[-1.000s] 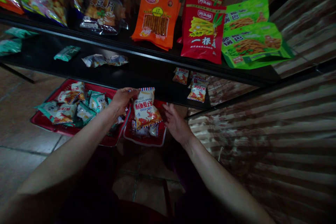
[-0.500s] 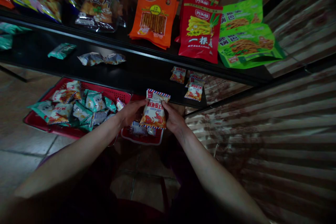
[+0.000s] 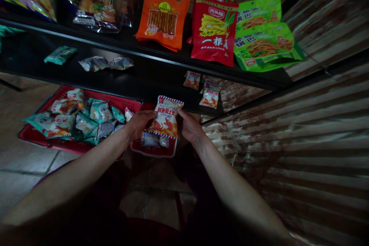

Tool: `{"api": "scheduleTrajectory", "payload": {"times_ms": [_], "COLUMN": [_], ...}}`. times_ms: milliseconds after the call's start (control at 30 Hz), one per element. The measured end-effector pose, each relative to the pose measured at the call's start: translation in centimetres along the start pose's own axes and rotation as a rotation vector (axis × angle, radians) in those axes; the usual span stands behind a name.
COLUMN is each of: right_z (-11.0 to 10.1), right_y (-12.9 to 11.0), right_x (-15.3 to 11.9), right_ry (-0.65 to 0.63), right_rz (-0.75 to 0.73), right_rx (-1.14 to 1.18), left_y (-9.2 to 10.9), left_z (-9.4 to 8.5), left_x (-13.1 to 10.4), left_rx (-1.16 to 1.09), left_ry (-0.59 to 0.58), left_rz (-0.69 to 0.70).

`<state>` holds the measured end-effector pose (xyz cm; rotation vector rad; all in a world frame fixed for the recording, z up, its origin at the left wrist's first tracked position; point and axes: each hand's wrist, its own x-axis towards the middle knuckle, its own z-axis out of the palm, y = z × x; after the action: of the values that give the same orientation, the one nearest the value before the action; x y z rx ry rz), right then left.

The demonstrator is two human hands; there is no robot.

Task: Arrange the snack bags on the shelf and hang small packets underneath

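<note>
Between my two hands is a white and orange snack bag (image 3: 165, 117) with red lettering and striped ends, held nearly upright. My left hand (image 3: 141, 123) is closed on its left edge. On the opposite edge, my right hand (image 3: 188, 125) grips near the upper corner with its thumb in front. Below the bag stands a small red basket (image 3: 170, 152) with a few snack packets inside. To its left, a larger red basket (image 3: 95, 91) holds several teal, white and orange packets (image 3: 99, 111).
On the lower black shelf (image 3: 155, 80) lie small matching snack bags (image 3: 210, 96), grey packets (image 3: 106, 63) and a teal packet (image 3: 61, 54). The upper shelf bears orange (image 3: 163, 17), red (image 3: 215, 32) and green bags (image 3: 263, 44). A corrugated wall (image 3: 288, 153) rises on the right.
The whole scene has shifted slightly left and up in view. Both hands still hold the snack bag, which is tilted a little more.
</note>
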<state>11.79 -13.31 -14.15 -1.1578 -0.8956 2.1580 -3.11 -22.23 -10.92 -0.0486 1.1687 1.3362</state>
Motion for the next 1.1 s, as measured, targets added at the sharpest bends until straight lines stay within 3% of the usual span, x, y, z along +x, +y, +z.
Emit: {"api": "scheduleTrajectory", "payload": {"times_ms": [200,400,600,733,933,1100], "right_z": [-0.5,0.4,-0.3,-0.8,-0.7,-0.4], "right_y": [0.1,-0.6,-1.2,-1.5,-1.8,-1.5], "right_x": [-0.2,-1.5,-1.1,-0.9,-1.0,-1.4], "right_ry": [0.067,-0.081,0.178,0.259,0.263,0.137], "right_rz": [-0.031,-0.014,-0.124,-0.153,-0.197,-0.067], "right_rx": [0.018,-0.1,-0.109,-0.128,-0.08,-0.067], "left_y": [0.3,0.2,-0.2,-0.5,-0.8,-0.9], "left_z": [-0.4,-0.4,-0.1,0.1,-0.1,-0.4], "left_x": [0.5,0.6,0.0,-0.2,0.2,0.7], "left_rx": [0.025,0.036,0.119,0.164,0.162,0.088], "left_ry": [0.036,0.088,0.048,0.032,0.003,0.054], "left_rz": [-0.009,0.037,-0.036,-0.052,-0.019,0.006]}}
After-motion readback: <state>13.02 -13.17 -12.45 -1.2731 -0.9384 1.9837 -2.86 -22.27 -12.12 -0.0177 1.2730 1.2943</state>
